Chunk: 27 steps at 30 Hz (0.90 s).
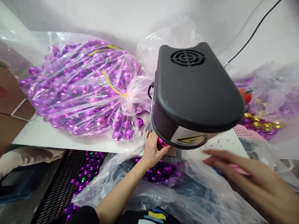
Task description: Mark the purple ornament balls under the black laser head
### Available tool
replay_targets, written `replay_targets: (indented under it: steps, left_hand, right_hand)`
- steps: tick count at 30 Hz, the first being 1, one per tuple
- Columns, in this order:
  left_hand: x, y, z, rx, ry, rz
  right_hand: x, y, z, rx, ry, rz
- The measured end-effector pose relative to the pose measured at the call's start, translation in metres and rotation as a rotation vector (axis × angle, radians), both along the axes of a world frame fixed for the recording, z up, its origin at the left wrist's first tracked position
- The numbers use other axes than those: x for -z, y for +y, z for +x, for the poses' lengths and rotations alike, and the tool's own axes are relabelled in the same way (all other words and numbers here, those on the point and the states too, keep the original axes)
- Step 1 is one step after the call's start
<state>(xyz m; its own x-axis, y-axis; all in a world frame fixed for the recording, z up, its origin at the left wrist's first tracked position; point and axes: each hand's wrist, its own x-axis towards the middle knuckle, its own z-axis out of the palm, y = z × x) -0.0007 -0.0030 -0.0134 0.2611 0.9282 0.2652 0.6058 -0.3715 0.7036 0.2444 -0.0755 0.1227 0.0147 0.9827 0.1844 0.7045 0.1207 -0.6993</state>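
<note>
My left hand (pixel 151 148) reaches beneath the black machine head (pixel 198 93), its thumb and fingers closed around a shiny pink ball (pixel 162 142). The ball is at a small metal base plate (pixel 177 156) on the white table's front edge; the machine partly covers both. To the right, my right hand (pixel 249 175) is blurred by motion in front of the table. Its fingers are stretched out and apart from the thumb, and I see nothing held in it. Just below my left hand, an open plastic bag (pixel 112 177) holds shiny purple balls (pixel 158 172).
A tied clear bag of purple balls (pixel 88 90) covers the left of the white table (pixel 77 140). A black crate (pixel 60 177) with more balls stands below. Bags with gold beads (pixel 259 121) and a pink basket (pixel 245 130) are at right. A cardboard box (pixel 11 105) stands far left.
</note>
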Motion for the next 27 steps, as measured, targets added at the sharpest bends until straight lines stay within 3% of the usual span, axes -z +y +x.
replay_targets:
  steps: [1,3,7,10,13,16,22,27]
  left_hand:
    - [0.001,0.0,0.0,0.017,-0.011,-0.002]
    - [0.003,0.001,0.001,0.038,-0.024,-0.016]
    - [0.004,0.002,0.002,0.039,-0.016,-0.047]
    - [0.004,0.002,0.003,0.038,-0.024,-0.054]
    - [0.003,0.002,0.004,0.028,-0.043,-0.057]
    - [0.003,0.001,0.005,0.003,-0.069,-0.061]
    - [0.005,0.0,0.006,-0.034,-0.139,-0.071]
    - [0.007,0.001,0.006,-0.035,-0.172,-0.073]
  right_hand:
    - [-0.007,0.009,-0.003,0.045,0.077,0.048]
    - [-0.022,0.033,-0.013,0.344,0.259,0.304]
    - [-0.043,0.082,-0.036,0.231,0.303,0.417]
    - [-0.05,0.1,-0.046,0.156,0.389,0.488]
    - [-0.053,0.101,-0.052,0.178,0.331,0.605]
    - [-0.053,0.095,-0.055,0.195,0.173,0.599]
    - [-0.043,0.077,-0.062,0.299,-0.019,0.766]
    - [-0.033,0.071,-0.059,0.287,-0.012,0.809]
